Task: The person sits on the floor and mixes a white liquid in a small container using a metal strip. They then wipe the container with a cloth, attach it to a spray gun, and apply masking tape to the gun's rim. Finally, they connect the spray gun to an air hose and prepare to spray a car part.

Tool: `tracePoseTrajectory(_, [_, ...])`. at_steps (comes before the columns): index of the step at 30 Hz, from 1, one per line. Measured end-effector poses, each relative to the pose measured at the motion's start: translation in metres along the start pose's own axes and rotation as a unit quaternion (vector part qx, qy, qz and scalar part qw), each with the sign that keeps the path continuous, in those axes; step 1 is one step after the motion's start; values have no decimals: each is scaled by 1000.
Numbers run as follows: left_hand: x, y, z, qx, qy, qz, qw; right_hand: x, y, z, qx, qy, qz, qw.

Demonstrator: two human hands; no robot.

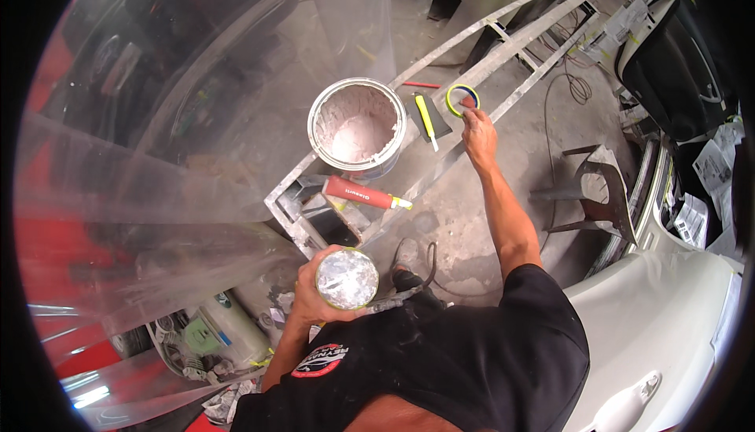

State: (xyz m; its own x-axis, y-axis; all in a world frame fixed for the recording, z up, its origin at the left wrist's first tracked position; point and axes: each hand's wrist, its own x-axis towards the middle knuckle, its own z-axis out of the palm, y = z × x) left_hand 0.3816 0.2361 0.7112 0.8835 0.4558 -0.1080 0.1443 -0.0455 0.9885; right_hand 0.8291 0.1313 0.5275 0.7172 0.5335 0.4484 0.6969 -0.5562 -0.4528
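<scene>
My left hand is wrapped round a round disc-like piece, smeared silvery white with a yellowish rim, near my body. A greyish, smeared strip sticks out beside it; I cannot tell what it is. Reaching out ahead, my right hand pinches a yellow-green roll of masking tape with a blue inside. To its left, a yellow utility knife lies on a dark flat sheet. A large open can contains pinkish-white putty. In front of the can lies a red tube.
A long, paint-spattered metal frame stand bears these things. Clear plastic sheeting hangs at the left. On the right are a dark stool, a hose on the floor and a pale car panel. A red stick lies beyond the knife.
</scene>
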Motion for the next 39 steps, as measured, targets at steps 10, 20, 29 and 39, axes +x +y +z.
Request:
tracePoseTrajectory(10, [9,0,7,-1,8,27,1000,17,-21,7,-67,-100,9,993])
tracePoseTrajectory(20, [30,-1,-10,44,-133,202,969,-95,-75,-92,145,-130,264,945])
tracePoseTrajectory(29, [-44,-17,-89,-54,-57,83,993,-203,-267,-28,132,-203,41,969])
tracePoseTrajectory(39, [-92,-32,-169,-44,41,37,998,-192,-307,34,32,-264,9,964])
